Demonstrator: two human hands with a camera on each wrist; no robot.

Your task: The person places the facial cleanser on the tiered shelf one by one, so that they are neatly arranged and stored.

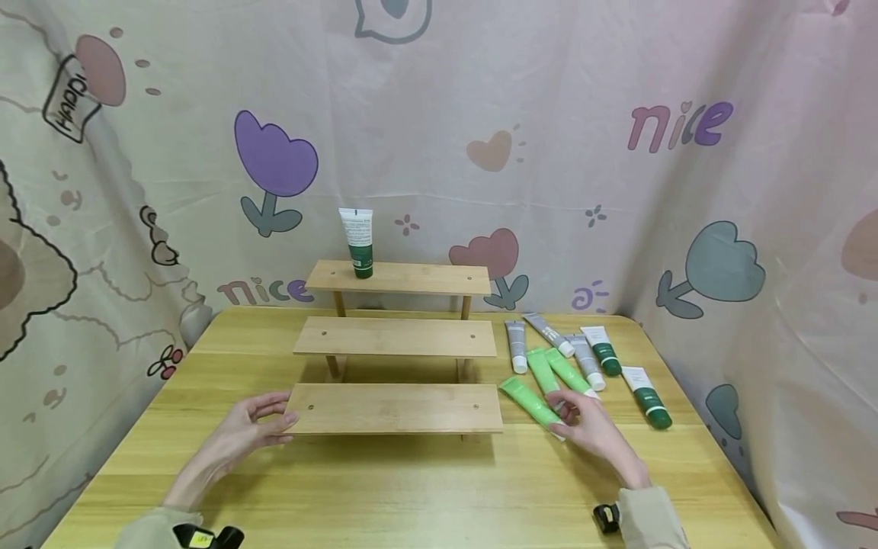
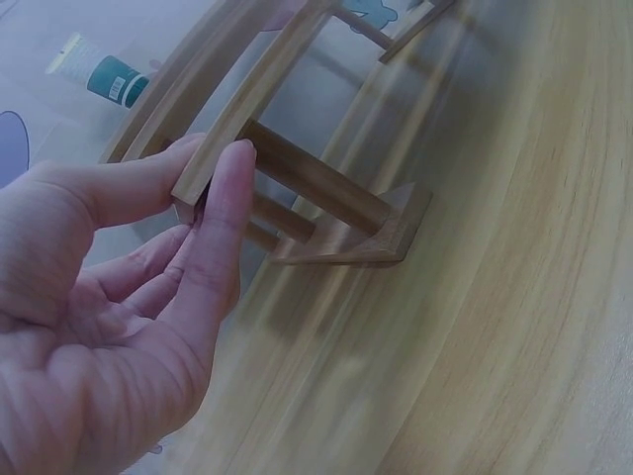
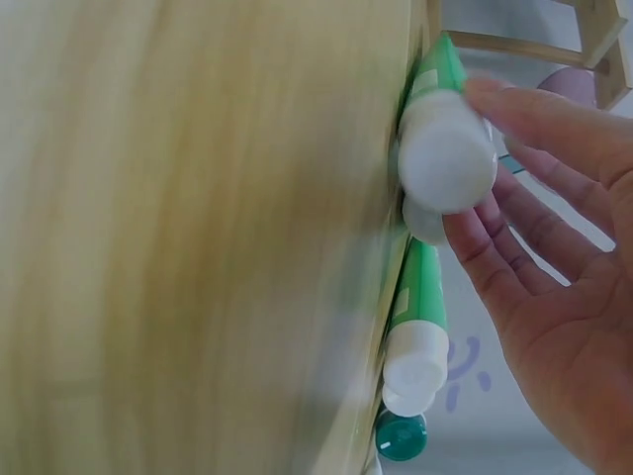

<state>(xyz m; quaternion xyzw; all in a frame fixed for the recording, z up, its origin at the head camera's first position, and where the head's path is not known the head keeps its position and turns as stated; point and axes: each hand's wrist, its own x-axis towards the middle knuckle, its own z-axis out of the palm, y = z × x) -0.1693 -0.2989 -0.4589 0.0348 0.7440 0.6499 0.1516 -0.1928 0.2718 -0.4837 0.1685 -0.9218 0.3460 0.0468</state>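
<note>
A three-tier wooden display stand (image 1: 396,408) stands on the table. My left hand (image 1: 250,427) pinches the left end of its lowest board between thumb and fingers, seen closely in the left wrist view. At the right, my right hand (image 1: 590,427) reaches down over the nearest green tube (image 1: 527,400), which lies flat. In the right wrist view, thumb and fingers sit on either side of that tube by its white cap (image 3: 447,153). Two more green tubes (image 1: 568,372) lie just behind. A white-and-green tube (image 1: 360,242) stands cap down on the top board, left of its middle.
Several grey tubes (image 1: 517,347) lie right of the stand, towards the back of the wooden table (image 1: 384,496). Two white-and-green tubes (image 1: 648,398) lie farther right. A printed curtain (image 1: 411,99) hangs behind and along both sides.
</note>
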